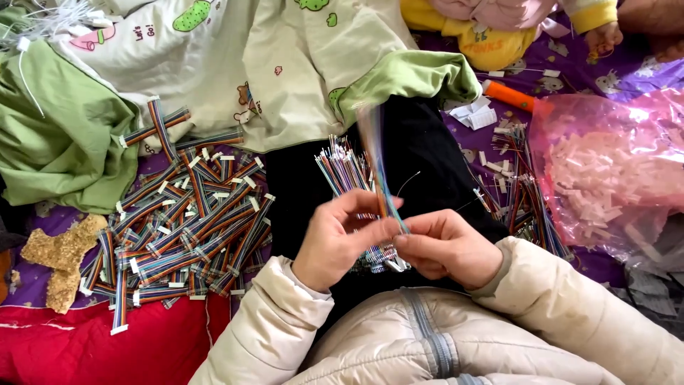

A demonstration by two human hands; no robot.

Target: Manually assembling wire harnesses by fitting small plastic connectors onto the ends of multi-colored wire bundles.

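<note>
Head view shows left hand (335,239) and right hand (445,248) pinching a blurred ribbon cable (376,160) mid-handling, above loose wires (342,167) on the lap.

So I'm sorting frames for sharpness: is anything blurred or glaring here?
Head view: the wire strip held between the left hand and right hand is smeared by motion blur; the cable pile is sharp; the pink plastic bag shows mild glare; lighting is soft and even.
</note>
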